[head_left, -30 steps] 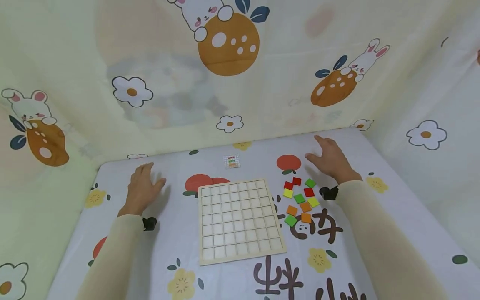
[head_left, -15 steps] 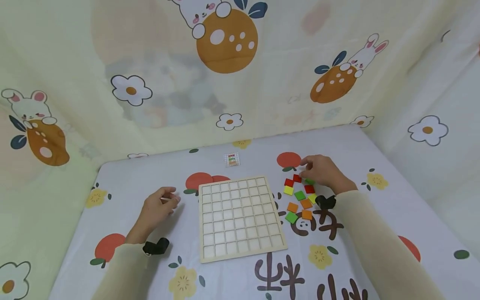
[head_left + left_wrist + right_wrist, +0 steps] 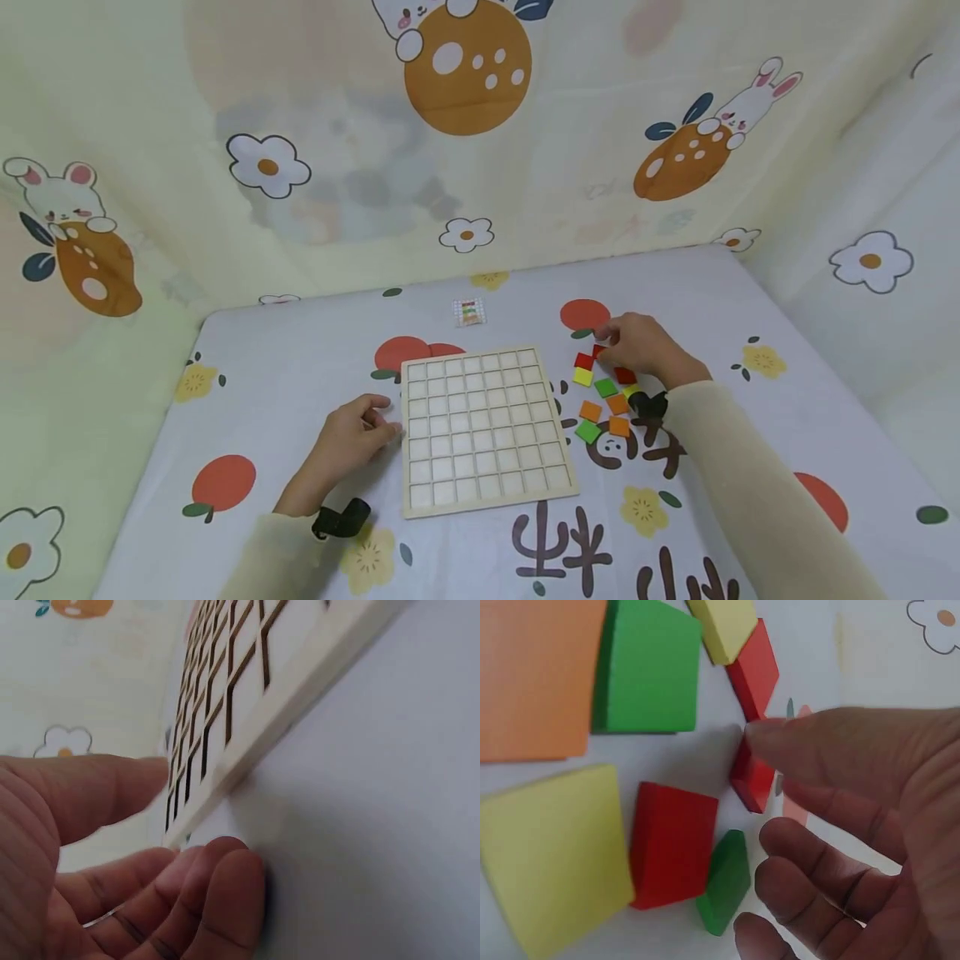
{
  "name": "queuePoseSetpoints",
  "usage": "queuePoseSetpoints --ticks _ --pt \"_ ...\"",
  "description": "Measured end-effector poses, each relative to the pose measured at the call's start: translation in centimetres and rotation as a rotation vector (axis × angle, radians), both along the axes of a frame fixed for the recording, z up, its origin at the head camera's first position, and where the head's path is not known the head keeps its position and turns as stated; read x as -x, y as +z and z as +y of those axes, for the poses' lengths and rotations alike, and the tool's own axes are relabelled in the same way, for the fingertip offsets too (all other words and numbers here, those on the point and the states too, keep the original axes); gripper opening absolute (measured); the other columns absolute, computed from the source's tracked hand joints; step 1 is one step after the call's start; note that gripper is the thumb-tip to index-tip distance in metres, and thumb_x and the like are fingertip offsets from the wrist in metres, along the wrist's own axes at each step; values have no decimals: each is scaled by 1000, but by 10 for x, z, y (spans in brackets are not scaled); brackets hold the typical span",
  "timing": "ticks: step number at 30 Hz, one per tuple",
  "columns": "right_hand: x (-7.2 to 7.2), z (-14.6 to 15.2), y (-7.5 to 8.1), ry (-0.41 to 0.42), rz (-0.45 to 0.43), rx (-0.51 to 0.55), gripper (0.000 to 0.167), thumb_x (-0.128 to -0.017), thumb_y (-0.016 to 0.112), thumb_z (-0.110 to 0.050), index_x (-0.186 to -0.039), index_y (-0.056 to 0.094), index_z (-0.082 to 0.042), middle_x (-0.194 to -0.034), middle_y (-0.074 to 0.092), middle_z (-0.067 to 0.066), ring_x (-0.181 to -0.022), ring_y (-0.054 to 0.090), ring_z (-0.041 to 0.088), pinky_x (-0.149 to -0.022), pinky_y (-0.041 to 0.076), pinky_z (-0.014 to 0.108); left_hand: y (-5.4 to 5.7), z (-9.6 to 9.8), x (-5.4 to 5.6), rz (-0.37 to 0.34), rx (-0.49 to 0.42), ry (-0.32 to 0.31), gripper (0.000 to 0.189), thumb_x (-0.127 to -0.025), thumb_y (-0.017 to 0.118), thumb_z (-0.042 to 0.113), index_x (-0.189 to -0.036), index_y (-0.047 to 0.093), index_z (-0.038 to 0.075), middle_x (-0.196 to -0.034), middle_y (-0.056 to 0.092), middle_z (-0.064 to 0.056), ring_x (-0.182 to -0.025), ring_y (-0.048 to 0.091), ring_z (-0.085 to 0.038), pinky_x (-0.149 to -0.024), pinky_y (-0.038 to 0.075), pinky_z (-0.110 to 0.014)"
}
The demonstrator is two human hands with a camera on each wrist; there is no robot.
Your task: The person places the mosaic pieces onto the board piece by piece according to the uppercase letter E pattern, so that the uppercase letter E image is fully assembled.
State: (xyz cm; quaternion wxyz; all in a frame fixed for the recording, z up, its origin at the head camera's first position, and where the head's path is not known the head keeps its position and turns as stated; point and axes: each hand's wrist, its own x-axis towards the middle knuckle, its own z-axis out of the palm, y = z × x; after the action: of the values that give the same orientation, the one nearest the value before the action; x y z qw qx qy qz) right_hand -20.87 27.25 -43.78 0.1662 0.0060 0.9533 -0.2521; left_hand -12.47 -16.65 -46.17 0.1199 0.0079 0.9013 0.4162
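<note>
My right hand (image 3: 643,348) is at the far end of the loose coloured square tiles. Its thumb and index finger pinch a red tile (image 3: 756,784) by its sides; the other fingers are bent beside it. A green tile (image 3: 727,889) and another red tile (image 3: 675,844) lie under that hand. At the left edge of the wooden grid board (image 3: 480,421) is my left hand (image 3: 351,437), thumb and fingers apart. In the left wrist view its thumb (image 3: 112,791) is close to the board's rim, with the fingers bent below; contact is unclear.
More tiles lie right of the board, among them a yellow tile (image 3: 583,377), a green tile (image 3: 588,432) and an orange tile (image 3: 619,427). A small card with a coloured grid pattern (image 3: 469,312) lies behind the board. Printed cloth covers the table (image 3: 300,350) and walls.
The right hand has come down and inward from beyond the tiles to the red tile. My left hand has moved nearer and rightward to the board's left edge. The view has shifted slightly.
</note>
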Motion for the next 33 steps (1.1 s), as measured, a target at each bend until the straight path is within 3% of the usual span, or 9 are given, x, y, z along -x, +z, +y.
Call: queuePoseSetpoints --ticks 8,20,29,33 --pt "-3 0 -8 2 35 -12 30 -93 75 -13 -120 71 1 -116 67 21 -104 58 35 -84 63 40 4 14 -7 -9 23 -4 46 -91 76 13 -132 62 -2 -80 61 -4 -65 55 -17 -59 46 -28" --pt "-2 -2 -9 -55 85 50 17 -94 75 -14 -107 71 -3 -107 69 16 -97 60 32 -79 61 37 -6 19 -19 -36 -3 19 55 -90 80 13 -139 58 2 -82 59 -5 -65 56 -17 -56 47 -28" --pt "-3 -3 -2 -69 35 217 27 -100 68 -12 -126 69 -3 -110 67 18 -88 67 27 -81 62 33 -6 23 -22 -54 -38 46 60 -90 79 10 -143 55 0 -82 59 -7 -59 58 -16 -53 51 -28" --pt "-3 -6 -1 -54 34 259 29 -100 67 -12 -128 70 -1 -116 65 21 -92 67 28 -81 63 34 -7 22 -23 -57 -66 58 56 -90 79 9 -141 57 0 -82 60 -7 -58 60 -16 -53 52 -27"
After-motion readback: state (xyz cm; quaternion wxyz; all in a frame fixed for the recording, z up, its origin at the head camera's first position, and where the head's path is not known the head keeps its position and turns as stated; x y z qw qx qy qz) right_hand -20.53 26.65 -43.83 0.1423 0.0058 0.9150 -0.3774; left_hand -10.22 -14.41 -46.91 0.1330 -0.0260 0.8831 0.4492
